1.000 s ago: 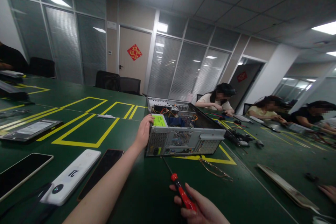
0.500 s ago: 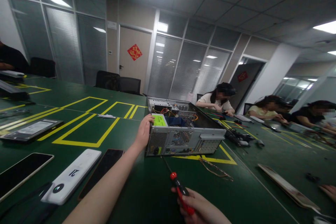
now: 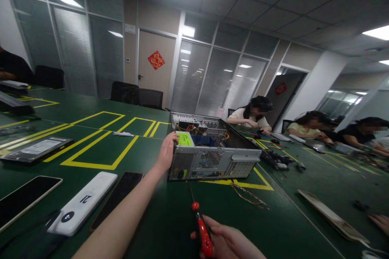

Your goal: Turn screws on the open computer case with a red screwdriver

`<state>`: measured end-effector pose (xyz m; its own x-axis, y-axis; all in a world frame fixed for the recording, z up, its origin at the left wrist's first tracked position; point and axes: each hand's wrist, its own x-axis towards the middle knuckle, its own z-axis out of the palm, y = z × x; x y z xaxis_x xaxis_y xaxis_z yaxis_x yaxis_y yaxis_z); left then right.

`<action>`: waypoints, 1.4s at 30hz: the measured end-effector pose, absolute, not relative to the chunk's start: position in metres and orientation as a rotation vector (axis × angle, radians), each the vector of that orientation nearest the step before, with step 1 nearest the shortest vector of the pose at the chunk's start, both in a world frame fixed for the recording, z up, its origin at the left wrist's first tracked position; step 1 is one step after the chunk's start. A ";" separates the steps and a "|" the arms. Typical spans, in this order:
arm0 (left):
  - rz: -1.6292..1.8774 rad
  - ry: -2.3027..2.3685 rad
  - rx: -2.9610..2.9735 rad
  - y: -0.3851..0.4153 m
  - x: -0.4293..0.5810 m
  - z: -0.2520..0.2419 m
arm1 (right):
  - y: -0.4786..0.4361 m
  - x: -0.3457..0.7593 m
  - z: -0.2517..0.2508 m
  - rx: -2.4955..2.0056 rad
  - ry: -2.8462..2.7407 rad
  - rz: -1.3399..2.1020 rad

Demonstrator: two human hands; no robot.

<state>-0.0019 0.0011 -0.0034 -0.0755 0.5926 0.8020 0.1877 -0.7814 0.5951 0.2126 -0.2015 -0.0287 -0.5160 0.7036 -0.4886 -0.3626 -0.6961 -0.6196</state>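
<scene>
An open computer case (image 3: 226, 161) lies on the green table with its back panel toward me. Inside, cables and a power supply (image 3: 184, 139) with a bright green label are visible. My left hand (image 3: 166, 151) grips the case's left corner, fingertips bent over the top edge beside that label. In my right hand (image 3: 223, 236) is a red and black screwdriver (image 3: 202, 230), the fingers closed around its handle. Its thin shaft points away from me, and the tip reaches the bottom edge of the back panel; whether it touches a screw is too small to tell.
On the left lie a white power bank (image 3: 85, 202), two phones (image 3: 28, 200) and a hard drive (image 3: 38, 149). Eyeglasses (image 3: 249, 196) rest before the case. Black cables (image 3: 275, 160) and a long pale object (image 3: 332, 216) are to the right. Other people (image 3: 251, 115) sit further off.
The screwdriver's handle has swung left and stands more in line with the shaft; my right hand has shifted with it. My left hand and the case have stayed put.
</scene>
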 end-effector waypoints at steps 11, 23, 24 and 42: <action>1.963 0.814 1.913 0.001 -0.002 -0.002 | -0.198 0.216 -0.046 -1.110 -0.469 2.014; 1.931 0.827 1.904 -0.001 -0.002 -0.001 | -0.194 0.218 -0.043 -1.056 -0.490 2.154; 1.932 0.825 1.902 -0.001 -0.002 0.000 | -0.195 0.218 -0.043 -1.044 -0.489 2.162; 1.937 0.846 1.899 0.000 -0.002 -0.001 | -0.194 0.184 -0.004 -0.794 -1.025 2.039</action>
<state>-0.0015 -0.0005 -0.0007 -0.0817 0.5903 0.8030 0.1876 -0.7822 0.5941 0.1843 -0.1944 -0.0040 -0.5599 0.8032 -0.2032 -0.3159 -0.4337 -0.8438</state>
